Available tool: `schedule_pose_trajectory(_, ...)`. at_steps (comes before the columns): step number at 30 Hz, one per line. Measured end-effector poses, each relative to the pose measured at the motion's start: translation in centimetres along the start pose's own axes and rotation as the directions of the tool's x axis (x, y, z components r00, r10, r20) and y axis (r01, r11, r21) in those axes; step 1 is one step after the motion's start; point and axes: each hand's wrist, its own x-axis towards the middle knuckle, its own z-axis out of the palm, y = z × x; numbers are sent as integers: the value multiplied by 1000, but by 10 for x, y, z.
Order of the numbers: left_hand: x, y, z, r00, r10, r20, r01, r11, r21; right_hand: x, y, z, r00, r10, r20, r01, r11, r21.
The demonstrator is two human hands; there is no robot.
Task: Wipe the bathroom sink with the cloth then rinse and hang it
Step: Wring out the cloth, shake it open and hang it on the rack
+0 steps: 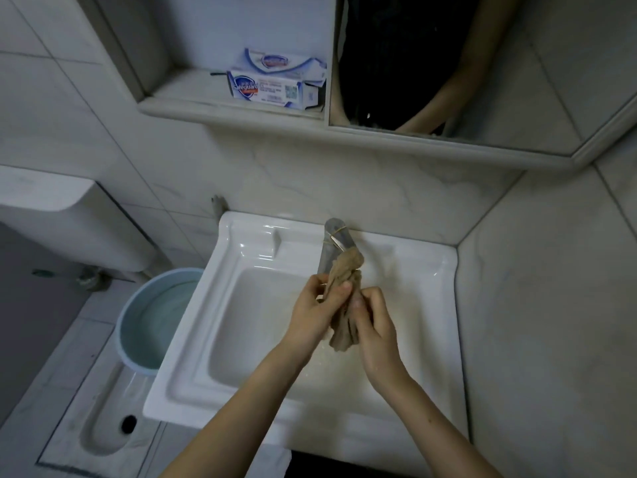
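Two hands are holding a bunched tan cloth above the bowl of a white sink, just below the tap. The left hand is gripping the cloth's middle and the right hand is gripping it slightly lower, with fingers curling round the fabric. The cloth's top end is overlapping the tap's spout. A blue bucket holding water is standing on the floor beside the sink. Soap boxes are lying on the shelf above, next to a mirror.
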Motion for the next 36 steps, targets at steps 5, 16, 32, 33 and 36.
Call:
schedule_pose_trajectory(5,-4,2,-12,998,7,57,5,980,-201,9,1,-10,967,246,-73,-208,919,335)
schedule_pose_trajectory(16,-18,-1,-24,989,-24,149,54,978,-199,15,-12,-24,958,286,34,-284,922,263)
schedule_pose_trajectory(32,-45,14,10,955,296,-17,-291,946,140,2,-35,-15,995,42,91,-51,993,110)
schedule_pose_trajectory(33,-47,15,12,955,296,22,-296,944,147,3,-37,-13,996,29,87,-39,993,111)
schedule_pose_trajectory(36,-52,16,11,971,221,84,-227,972,64,6,-37,-15,997,40,69,-51,985,167)
